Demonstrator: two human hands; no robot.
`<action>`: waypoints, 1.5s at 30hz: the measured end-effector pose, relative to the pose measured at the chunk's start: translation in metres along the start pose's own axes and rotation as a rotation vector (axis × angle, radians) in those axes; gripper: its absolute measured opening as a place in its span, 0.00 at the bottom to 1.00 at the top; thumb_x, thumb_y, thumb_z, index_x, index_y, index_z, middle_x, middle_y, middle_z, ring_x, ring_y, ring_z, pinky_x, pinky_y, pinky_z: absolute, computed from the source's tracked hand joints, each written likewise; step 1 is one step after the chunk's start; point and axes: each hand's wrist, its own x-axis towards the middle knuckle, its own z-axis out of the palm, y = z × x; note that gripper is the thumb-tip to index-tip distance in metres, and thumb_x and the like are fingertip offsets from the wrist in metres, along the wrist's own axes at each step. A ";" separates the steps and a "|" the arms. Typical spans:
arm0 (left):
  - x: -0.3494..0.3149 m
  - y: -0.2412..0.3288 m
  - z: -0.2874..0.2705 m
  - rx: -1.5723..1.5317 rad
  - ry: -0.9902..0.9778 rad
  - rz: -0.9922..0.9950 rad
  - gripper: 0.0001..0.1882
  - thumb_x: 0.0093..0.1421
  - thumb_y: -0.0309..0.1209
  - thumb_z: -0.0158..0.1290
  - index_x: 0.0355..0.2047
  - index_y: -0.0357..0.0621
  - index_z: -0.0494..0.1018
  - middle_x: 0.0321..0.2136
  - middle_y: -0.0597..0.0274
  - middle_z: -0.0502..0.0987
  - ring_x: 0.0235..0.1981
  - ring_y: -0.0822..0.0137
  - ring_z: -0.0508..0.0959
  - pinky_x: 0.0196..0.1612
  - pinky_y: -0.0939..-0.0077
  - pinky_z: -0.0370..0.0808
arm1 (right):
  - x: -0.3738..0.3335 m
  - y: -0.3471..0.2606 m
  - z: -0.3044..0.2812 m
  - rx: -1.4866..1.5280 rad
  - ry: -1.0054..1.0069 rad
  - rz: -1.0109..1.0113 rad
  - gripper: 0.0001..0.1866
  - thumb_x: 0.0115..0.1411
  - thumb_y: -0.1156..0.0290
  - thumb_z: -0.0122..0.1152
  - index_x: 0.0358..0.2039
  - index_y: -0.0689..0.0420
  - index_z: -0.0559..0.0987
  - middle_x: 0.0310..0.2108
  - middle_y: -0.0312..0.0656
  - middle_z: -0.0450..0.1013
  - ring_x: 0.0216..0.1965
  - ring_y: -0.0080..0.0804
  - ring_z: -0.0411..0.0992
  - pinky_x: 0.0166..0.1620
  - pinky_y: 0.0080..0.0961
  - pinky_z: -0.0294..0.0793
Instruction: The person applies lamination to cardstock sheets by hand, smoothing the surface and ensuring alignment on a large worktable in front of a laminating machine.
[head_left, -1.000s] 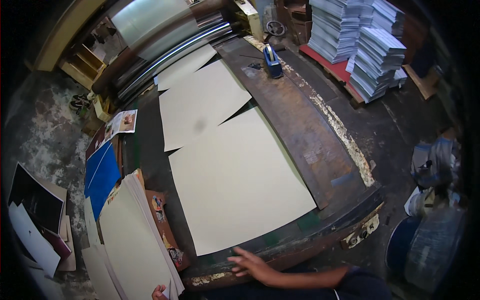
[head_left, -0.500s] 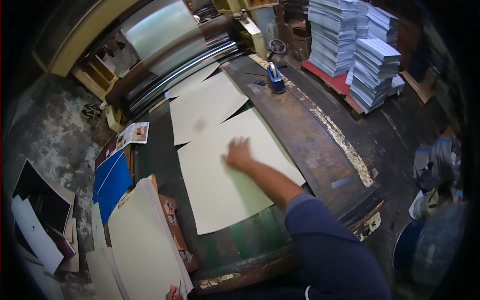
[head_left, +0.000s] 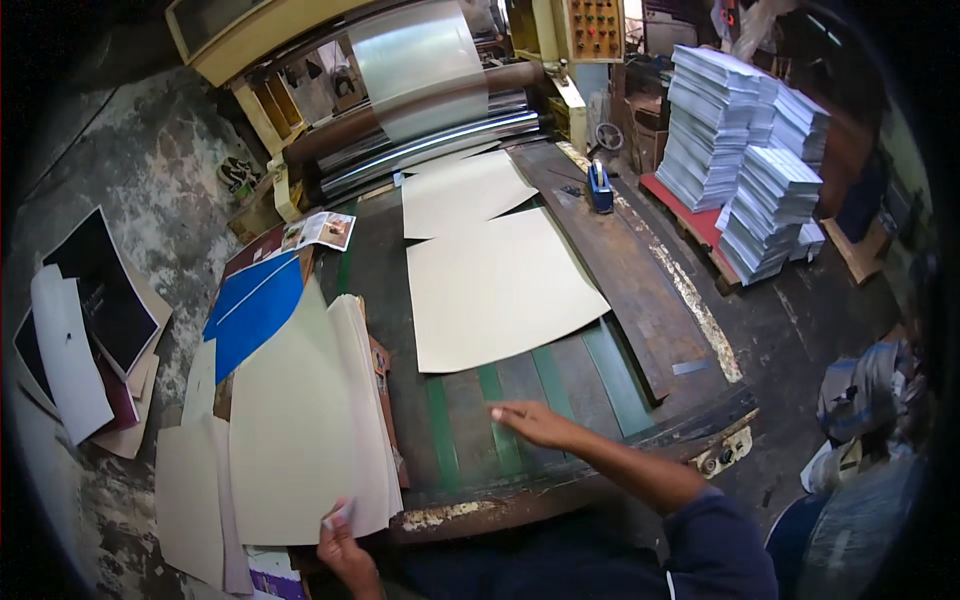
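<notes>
My left hand (head_left: 347, 552) is at the lower edge of a stack of large cream sheets, its fingers pinching the bent near corner of the top cream sheet (head_left: 290, 440). That sheet bows up slightly along its far end. My right hand (head_left: 535, 424) hovers over the near part of the conveyor bed (head_left: 465, 425), its fingers stretched toward the left with nothing seen in them. Beyond it a large cream sheet (head_left: 500, 290) lies flat on the green-striped belts. Another cream sheet (head_left: 465, 195) lies ahead of it, close to the shiny rollers (head_left: 430, 150).
A blue tape dispenser (head_left: 599, 187) stands on the bed's right-hand side. Blue sheets (head_left: 255, 310) and a printed leaflet (head_left: 320, 231) lie beyond the stack. Tall piles of paper (head_left: 710, 130) rest on a red-topped pallet at right. Dark boards (head_left: 110, 290) lean at far left.
My right hand has left the cream sheet on the bed and drawn back toward me. The sheets on the bed sit farther off in view. My left hand shows more fully at the stack's corner.
</notes>
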 end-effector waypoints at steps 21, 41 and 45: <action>0.024 -0.011 -0.030 0.316 -0.559 0.288 0.29 0.42 0.46 0.68 0.42 0.45 0.78 0.49 0.56 0.76 0.61 0.52 0.67 0.63 0.50 0.55 | -0.167 0.014 0.101 1.161 0.038 0.563 0.19 0.67 0.58 0.48 0.46 0.63 0.65 0.29 0.46 0.71 0.29 0.30 0.69 0.42 0.41 0.74; -0.001 -0.024 0.002 0.350 -0.190 0.157 0.16 0.64 0.40 0.50 0.39 0.39 0.78 0.38 0.55 0.80 0.52 0.56 0.75 0.58 0.58 0.63 | 0.015 0.056 0.051 1.213 0.276 0.356 0.22 0.69 0.52 0.38 0.44 0.62 0.66 0.31 0.45 0.72 0.29 0.30 0.70 0.41 0.38 0.75; 0.014 -0.034 -0.009 -0.289 0.120 -0.281 0.22 0.66 0.42 0.48 0.46 0.31 0.72 0.44 0.52 0.76 0.47 0.58 0.75 0.52 0.63 0.70 | 0.046 0.070 0.050 1.231 0.335 0.313 0.21 0.66 0.52 0.45 0.42 0.61 0.68 0.35 0.46 0.73 0.29 0.31 0.70 0.41 0.38 0.74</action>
